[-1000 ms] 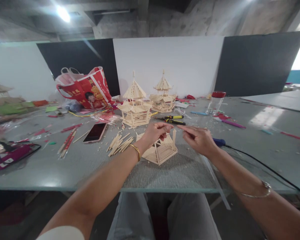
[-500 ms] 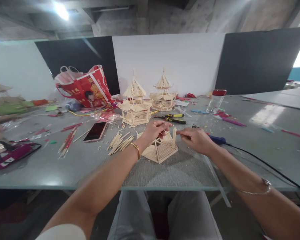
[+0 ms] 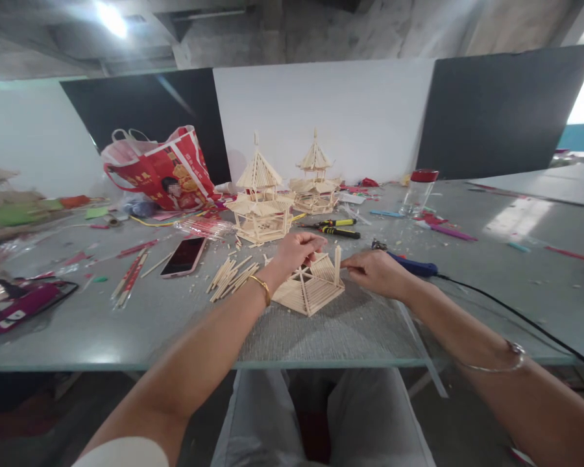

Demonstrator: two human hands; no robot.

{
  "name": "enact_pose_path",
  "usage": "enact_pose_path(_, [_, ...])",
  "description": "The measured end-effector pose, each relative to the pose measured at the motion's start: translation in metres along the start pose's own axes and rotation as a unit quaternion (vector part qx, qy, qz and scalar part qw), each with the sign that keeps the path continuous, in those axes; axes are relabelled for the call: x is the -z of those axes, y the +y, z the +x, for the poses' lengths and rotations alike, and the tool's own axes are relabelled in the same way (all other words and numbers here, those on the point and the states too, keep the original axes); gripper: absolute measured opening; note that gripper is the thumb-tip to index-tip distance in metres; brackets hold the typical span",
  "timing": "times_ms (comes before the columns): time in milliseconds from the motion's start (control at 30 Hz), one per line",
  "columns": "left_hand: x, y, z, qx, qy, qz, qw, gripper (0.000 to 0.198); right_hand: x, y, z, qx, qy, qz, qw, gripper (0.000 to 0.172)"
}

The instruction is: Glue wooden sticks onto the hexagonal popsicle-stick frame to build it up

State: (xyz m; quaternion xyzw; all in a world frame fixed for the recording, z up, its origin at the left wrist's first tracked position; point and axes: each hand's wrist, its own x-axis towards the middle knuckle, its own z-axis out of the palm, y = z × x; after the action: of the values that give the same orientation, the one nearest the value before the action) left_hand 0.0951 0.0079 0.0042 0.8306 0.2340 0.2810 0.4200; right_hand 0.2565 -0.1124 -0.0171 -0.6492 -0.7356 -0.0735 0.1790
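Observation:
A flat six-sided frame (image 3: pixel 309 299) made of thin wooden sticks lies on the table before me. A short stick post (image 3: pixel 337 266) stands upright at its right corner. My right hand (image 3: pixel 374 271) is beside that post, index finger stretched out to its base and the other fingers curled; the fingertip seems to touch it. Over the back of the frame is my left hand (image 3: pixel 299 251), its thumb and fingers pinched together. What the pinch holds, if anything, is too small to make out. Loose wooden sticks (image 3: pixel 228 277) lie left of the frame.
Two stick-built pagodas (image 3: pixel 260 211) (image 3: pixel 315 175) stand behind. Pliers (image 3: pixel 338 228), a phone (image 3: pixel 183 257) and a red bag (image 3: pixel 163 172) surround the work. A blue glue gun (image 3: pixel 413 264) with a black cord (image 3: pixel 511 311) lies right, near a red-lidded jar (image 3: pixel 418 194).
The view has shifted slightly. My right fingertip has come down a little beside the post, while my left hand stays pinched over the frame.

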Motion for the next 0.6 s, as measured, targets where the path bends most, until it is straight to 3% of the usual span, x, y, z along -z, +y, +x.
enact_pose_path(67, [0.008,-0.002,0.003,-0.006,0.033,0.211,0.977,0.027,0.002,-0.001,-0.001,-0.014,0.0,0.013,1.0,0.034])
enact_pose_path(167, [0.024,-0.005,0.005,-0.002,0.062,0.344,0.937,0.022,0.006,-0.003,-0.003,-0.028,-0.019,0.022,0.999,0.023])
enact_pose_path(333, [0.038,-0.011,0.003,0.038,0.05,0.439,0.896,0.021,0.01,-0.005,-0.006,0.0,-0.076,0.031,0.997,0.016])
enact_pose_path(600, [0.038,-0.015,0.001,0.082,0.002,0.509,0.857,0.027,0.01,-0.007,-0.007,0.007,-0.114,0.037,0.993,0.014])
